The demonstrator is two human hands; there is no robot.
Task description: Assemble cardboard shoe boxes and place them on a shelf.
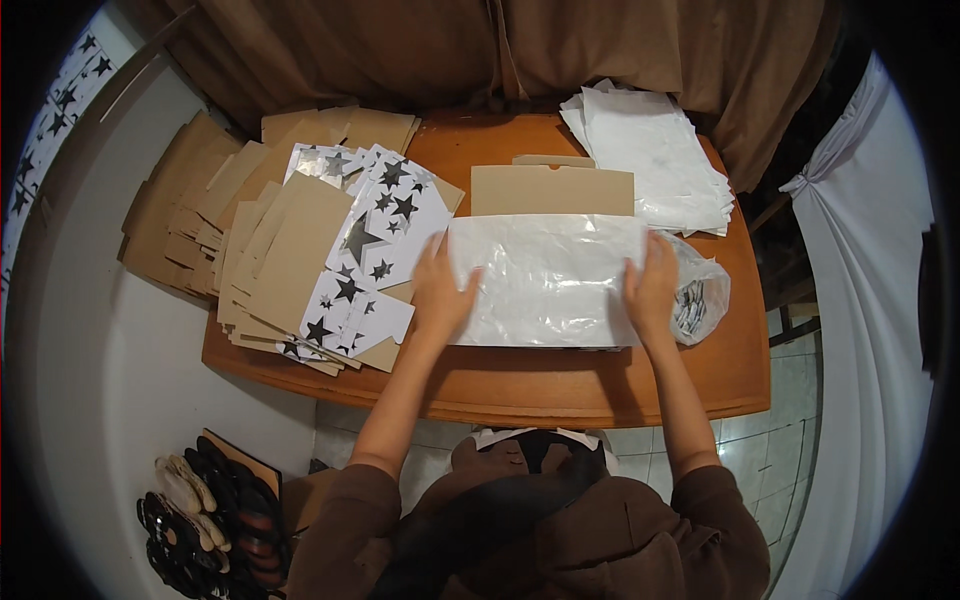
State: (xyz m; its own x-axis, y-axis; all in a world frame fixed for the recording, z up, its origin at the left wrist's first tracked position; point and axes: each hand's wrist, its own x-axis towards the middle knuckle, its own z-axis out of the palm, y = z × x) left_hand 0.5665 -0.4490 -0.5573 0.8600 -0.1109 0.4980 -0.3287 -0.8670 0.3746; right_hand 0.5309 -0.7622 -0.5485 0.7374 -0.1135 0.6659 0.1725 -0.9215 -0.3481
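A shiny white plastic bag (545,280) lies flat in front of me, over or in a cardboard box whose brown flap (552,191) stands up behind it. My left hand (440,290) grips the bag's left edge, its thumb on top and its fingers stretched along the side. At the right edge my right hand (652,285) grips it the same way, thumb inward. The fingertips look slightly smeared. Most of the box beneath is hidden by the white plastic.
Flat cardboard pieces (285,250) pile up on the table's left, with white star-printed sheets (385,220) among them. White plastic bags (650,150) are stacked at the back right. A clear bag of small items (700,295) sits beside my right hand. Shoes (215,510) stand lower left.
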